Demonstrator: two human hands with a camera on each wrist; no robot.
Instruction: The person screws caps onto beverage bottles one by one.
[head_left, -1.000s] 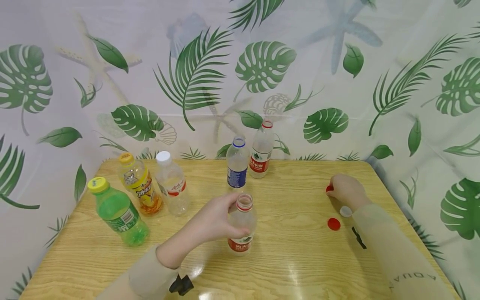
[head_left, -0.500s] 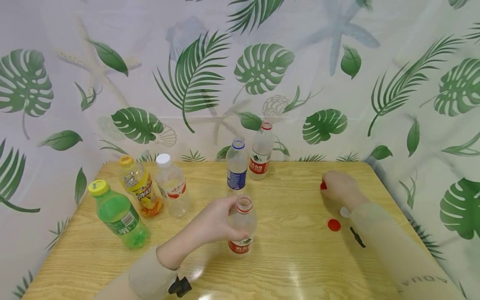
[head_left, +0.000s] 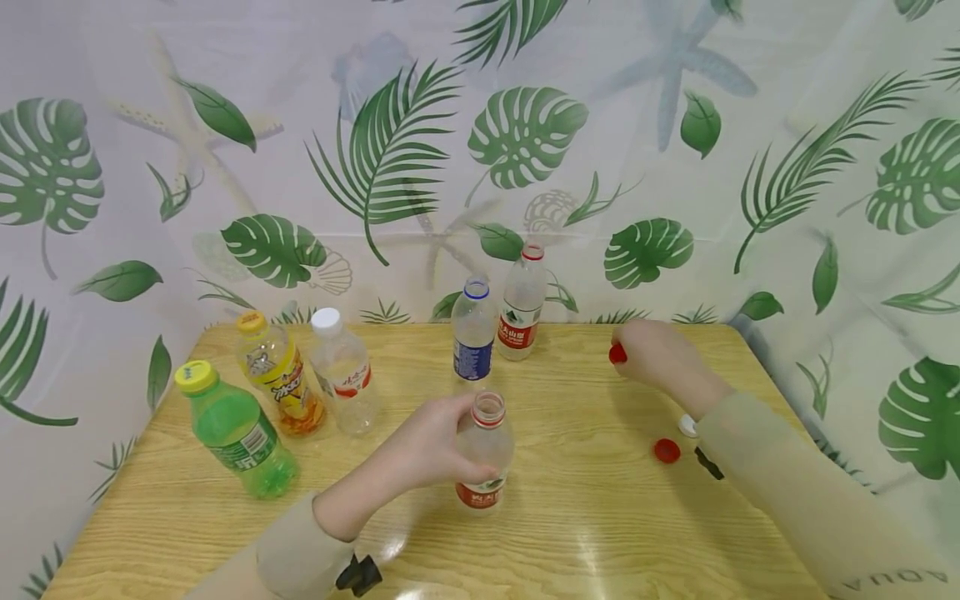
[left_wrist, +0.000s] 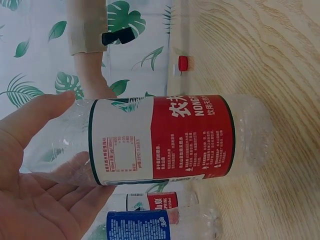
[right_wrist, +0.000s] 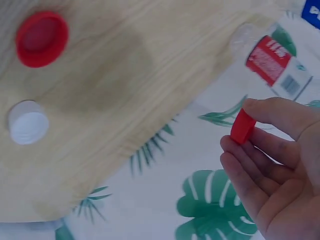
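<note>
Your left hand [head_left: 431, 442] is wrapped round a Nongfu Spring water bottle [head_left: 483, 454], with the thumb on one side and the fingers on the other. This bottle stands upright on the wooden table [head_left: 570, 508], and its top is open, with a red ring round the neck. Well off to the right of that bottle and a bit farther from you, your right hand [head_left: 663, 358] pinches a small red cap [right_wrist: 243, 126] between the thumb and fingertips. Also to the right of the bottle, a second red cap [head_left: 666, 451] and a white cap [head_left: 687, 426] lie near each other on the table. Just behind the bottle stands a clear bottle with a blue label [head_left: 473, 333], and behind it, a little to the right, another Nongfu Spring bottle [head_left: 522, 308]; both have open tops. To the left of the bottle you hold are three more bottles, all with caps on: a clear one with a white cap [head_left: 348, 383], an orange-bottomed one with a yellow label [head_left: 287, 379], and a green one [head_left: 243, 433] with a yellow cap.
</note>
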